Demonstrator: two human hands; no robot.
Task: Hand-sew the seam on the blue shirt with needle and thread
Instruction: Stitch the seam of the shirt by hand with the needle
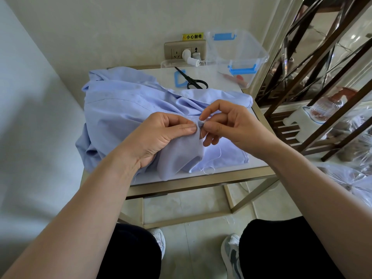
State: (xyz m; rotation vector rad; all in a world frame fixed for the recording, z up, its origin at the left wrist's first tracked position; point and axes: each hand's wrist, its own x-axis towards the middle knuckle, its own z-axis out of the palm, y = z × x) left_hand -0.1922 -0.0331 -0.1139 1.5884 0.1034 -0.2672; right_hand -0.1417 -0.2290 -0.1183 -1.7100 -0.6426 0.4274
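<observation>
The blue shirt (124,101) lies bunched on a small white-topped table (259,164). My left hand (161,135) pinches a fold of the shirt's seam between thumb and forefinger, lifted a little off the table. A thin needle (186,127) lies along that thumb, its tip pointing left. My right hand (227,121) sits right beside it, thumb and forefinger closed at the needle's right end where the thread leaves the cloth. A white thread (211,168) trails down from the seam and curls near the table's front edge.
Black scissors (191,79) and a blue plastic frame (179,79) lie behind the shirt. A clear plastic box with blue clips (237,55) stands at the back right, a wall socket (185,50) behind. A dark wooden shelf (314,81) stands close on the right.
</observation>
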